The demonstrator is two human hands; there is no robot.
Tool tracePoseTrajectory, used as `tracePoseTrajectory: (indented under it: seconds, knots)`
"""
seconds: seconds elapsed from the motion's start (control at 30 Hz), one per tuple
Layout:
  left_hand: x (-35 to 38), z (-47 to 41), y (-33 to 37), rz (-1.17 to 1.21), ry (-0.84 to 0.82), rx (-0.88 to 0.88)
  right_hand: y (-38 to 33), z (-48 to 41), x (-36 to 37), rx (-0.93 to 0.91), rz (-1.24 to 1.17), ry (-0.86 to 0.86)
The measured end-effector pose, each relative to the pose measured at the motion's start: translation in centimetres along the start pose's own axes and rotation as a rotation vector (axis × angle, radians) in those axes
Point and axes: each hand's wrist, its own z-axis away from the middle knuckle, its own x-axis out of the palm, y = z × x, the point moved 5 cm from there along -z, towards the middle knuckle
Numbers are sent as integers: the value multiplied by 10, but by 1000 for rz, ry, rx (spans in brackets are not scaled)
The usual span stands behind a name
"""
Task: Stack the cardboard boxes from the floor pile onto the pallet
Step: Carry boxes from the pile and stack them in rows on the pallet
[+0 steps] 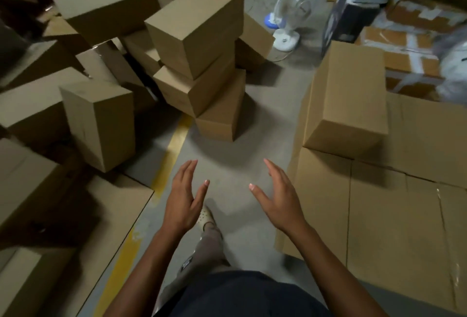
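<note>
My left hand [183, 197] and my right hand [279, 196] are held out over the grey floor, palms facing each other, fingers straight, holding nothing. Ahead of them stands a leaning pile of plain cardboard boxes, its top box [199, 25] tilted on a second box [197, 89] and a bottom box [222, 116]. One box [351, 99] lies on flat cardboard sheets [394, 215] at the right, which hide whatever is underneath. An upright box [101, 122] stands at the left.
More boxes crowd the far left, with a large one [103, 0] at the back. A yellow floor line [174, 144] runs toward the pile. Two white fans [293, 8] stand behind it. A dark carton [351, 18] and taped boxes [409, 46] fill the back right.
</note>
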Motion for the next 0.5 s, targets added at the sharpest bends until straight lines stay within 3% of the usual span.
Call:
tracePoseTrajectory:
  seconds: [0.2, 0.5]
  knots:
    - [-68, -97, -54, 51, 88, -71, -44, -106, 50, 3, -60, -18]
    - [-171, -267, -95, 63, 148, 13, -143, -276, 90, -7, -175, 58]
